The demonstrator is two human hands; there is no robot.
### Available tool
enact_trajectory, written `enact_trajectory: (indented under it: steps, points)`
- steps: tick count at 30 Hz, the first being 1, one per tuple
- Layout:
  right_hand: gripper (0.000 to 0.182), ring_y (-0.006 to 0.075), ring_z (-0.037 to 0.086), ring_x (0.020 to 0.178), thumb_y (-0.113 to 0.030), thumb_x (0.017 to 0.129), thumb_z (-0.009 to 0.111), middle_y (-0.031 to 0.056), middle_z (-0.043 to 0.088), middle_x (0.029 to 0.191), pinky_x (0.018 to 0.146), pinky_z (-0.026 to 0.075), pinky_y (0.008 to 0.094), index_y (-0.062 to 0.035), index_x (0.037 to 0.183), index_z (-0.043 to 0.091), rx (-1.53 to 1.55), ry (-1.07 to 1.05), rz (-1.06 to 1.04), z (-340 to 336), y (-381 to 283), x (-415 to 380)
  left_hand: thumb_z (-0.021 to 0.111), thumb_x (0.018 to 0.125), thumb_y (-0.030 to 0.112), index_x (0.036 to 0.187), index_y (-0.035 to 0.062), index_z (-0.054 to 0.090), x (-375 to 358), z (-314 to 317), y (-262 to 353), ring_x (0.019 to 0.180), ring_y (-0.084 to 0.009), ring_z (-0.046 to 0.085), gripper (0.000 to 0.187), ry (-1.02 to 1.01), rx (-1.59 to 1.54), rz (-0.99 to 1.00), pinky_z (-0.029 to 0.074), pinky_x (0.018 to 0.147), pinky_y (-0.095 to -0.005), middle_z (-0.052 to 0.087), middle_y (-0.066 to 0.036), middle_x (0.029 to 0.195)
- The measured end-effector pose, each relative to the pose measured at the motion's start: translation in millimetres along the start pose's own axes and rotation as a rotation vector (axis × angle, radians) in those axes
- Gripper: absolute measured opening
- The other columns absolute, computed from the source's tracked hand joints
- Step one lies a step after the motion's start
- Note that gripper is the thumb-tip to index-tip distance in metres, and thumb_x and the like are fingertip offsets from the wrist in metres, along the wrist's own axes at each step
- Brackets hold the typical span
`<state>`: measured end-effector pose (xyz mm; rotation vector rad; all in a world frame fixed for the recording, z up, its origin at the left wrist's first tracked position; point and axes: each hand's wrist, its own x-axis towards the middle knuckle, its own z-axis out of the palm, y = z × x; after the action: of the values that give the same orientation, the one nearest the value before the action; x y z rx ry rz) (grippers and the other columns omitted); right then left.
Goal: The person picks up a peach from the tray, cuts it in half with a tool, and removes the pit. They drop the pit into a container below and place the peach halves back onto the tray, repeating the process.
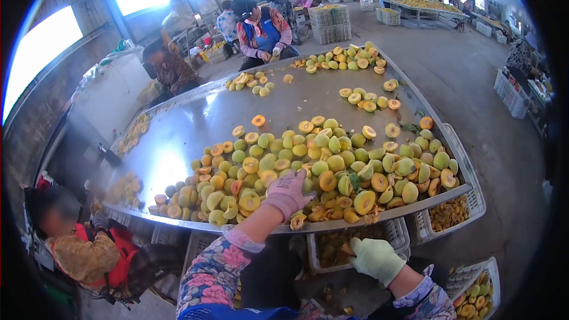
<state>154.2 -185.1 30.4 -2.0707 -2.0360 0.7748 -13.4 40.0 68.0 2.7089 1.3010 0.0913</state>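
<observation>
My left hand, in a pink glove, reaches over the near edge of the metal table onto a heap of yellow-green stone fruit, many of them cut in half. Its thumb stands apart from the fingers, whose tips are partly lost among the fruit. Lower down, my right hand wears a pale green glove and hangs over a white crate below the table edge. Its fingers are drawn together; a brownish-orange bit shows by the tips, too small to name. Brownish pieces lie in that crate.
The metal table has a raised rim and smaller fruit groups toward its far side. A crate of brownish pieces stands under the right corner, a crate of fruit lower right. People sit at the left and far sides; stacked crates stand behind.
</observation>
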Motion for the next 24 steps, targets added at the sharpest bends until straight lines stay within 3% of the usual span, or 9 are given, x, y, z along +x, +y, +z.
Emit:
enact_trajectory:
  steps: [2, 5, 6, 7, 9, 12, 14, 17, 24]
  points:
    - [0.033, 0.0409, 0.069, 0.079, -0.034, 0.095, 0.056, 0.0208, 0.070, 0.079, 0.069, 0.055, 0.0510, -0.0026, 0.100, 0.059, -0.007, -0.025, 0.032, -2.0, 1.7, 1.0, 0.072, 0.079, 0.054, 0.139, 0.0087, 0.048, 21.3, 10.8, 2.6, 0.119, -0.0312, 0.059, 0.079, -0.200, 0.133, -0.112, 0.047, 0.097, -0.0442, 0.061, -0.016, 0.126]
    - [0.033, 0.0403, 0.070, 0.080, -0.035, 0.094, 0.056, 0.0209, 0.070, 0.081, 0.068, 0.056, 0.0507, -0.0025, 0.101, 0.059, 0.010, -0.007, 0.004, -3.2, 4.1, 1.3, 0.070, 0.079, 0.056, 0.136, 0.0068, 0.049, 30.8, 24.9, -12.7, 0.118, -0.0320, 0.059, 0.079, -0.178, 0.104, -0.069, 0.048, 0.096, -0.0456, 0.061, -0.017, 0.128]
    - [0.033, 0.0403, 0.070, 0.080, -0.035, 0.094, 0.056, 0.0209, 0.070, 0.081, 0.068, 0.056, 0.0507, -0.0025, 0.101, 0.059, 0.013, -0.013, 0.007, -3.0, 4.6, 0.4, 0.075, 0.081, 0.040, 0.138, 0.0065, 0.047, 21.9, 5.0, -4.0, 0.117, -0.0273, 0.061, 0.072, -0.162, 0.020, -0.130, 0.048, 0.099, -0.0429, 0.062, -0.013, 0.126]
    - [0.034, 0.0405, 0.069, 0.079, -0.035, 0.093, 0.058, 0.0211, 0.070, 0.081, 0.068, 0.056, 0.0508, -0.0025, 0.100, 0.059, 0.017, -0.011, 0.000, -3.4, 4.6, 0.9, 0.075, 0.081, 0.040, 0.138, 0.0065, 0.047, 15.7, 4.0, -11.9, 0.117, -0.0273, 0.061, 0.072, -0.165, 0.020, -0.129, 0.048, 0.099, -0.0429, 0.062, -0.013, 0.126]
    - [0.034, 0.0408, 0.068, 0.079, -0.035, 0.092, 0.059, 0.0212, 0.069, 0.082, 0.068, 0.055, 0.0509, -0.0025, 0.100, 0.058, 0.028, -0.003, -0.010, -3.0, 3.2, 4.4, 0.078, 0.081, 0.017, 0.144, 0.0053, 0.042, -2.1, 5.1, -29.0, 0.126, -0.0231, 0.056, 0.073, 0.069, -0.757, 0.178, 0.042, 0.108, -0.0383, 0.059, -0.012, 0.133]
    - [0.033, 0.0317, 0.070, 0.070, -0.035, 0.091, 0.065, 0.0141, 0.069, 0.079, 0.061, 0.056, 0.0444, -0.0041, 0.099, 0.057, 0.199, 0.261, -0.154, -7.6, -8.4, 10.1, 0.078, 0.080, 0.003, 0.150, 0.0030, 0.034, -26.5, 3.7, -22.8, 0.136, -0.0209, 0.045, 0.083, 0.161, -1.018, 0.461, 0.033, 0.115, -0.0360, 0.049, -0.011, 0.144]
    - [0.033, 0.0178, 0.064, 0.061, -0.036, 0.090, 0.070, 0.0049, 0.064, 0.076, 0.055, 0.052, 0.0344, -0.0071, 0.100, 0.057, 1.192, -0.018, 0.180, -27.4, -26.1, 13.9, 0.079, 0.081, 0.007, 0.151, 0.0017, 0.031, -40.3, 7.1, -10.9, 0.140, -0.0222, 0.040, 0.085, 0.137, -1.113, 0.474, 0.031, 0.117, -0.0368, 0.044, -0.012, 0.149]
    - [0.034, 0.0095, 0.057, 0.060, -0.038, 0.091, 0.071, 0.0010, 0.061, 0.077, 0.053, 0.048, 0.0271, -0.0094, 0.103, 0.058, 1.573, -0.005, 0.217, -31.1, -34.3, 24.6, 0.080, 0.081, 0.015, 0.154, 0.0002, 0.025, -50.2, 22.9, 2.8, 0.144, -0.0239, 0.035, 0.092, 0.083, -1.288, 0.505, 0.029, 0.118, -0.0375, 0.036, -0.014, 0.155]
    - [0.027, 0.0126, 0.057, 0.057, -0.029, 0.092, 0.073, 0.0033, 0.061, 0.076, 0.051, 0.047, 0.0290, -0.0111, 0.104, 0.056, 1.786, 0.166, 0.165, -23.0, -31.7, 45.5, 0.078, 0.081, 0.018, 0.152, -0.0005, 0.028, -51.5, 42.1, 25.9, 0.142, -0.0250, 0.037, 0.089, 0.203, -1.136, 0.458, 0.028, 0.118, -0.0381, 0.039, -0.015, 0.152]
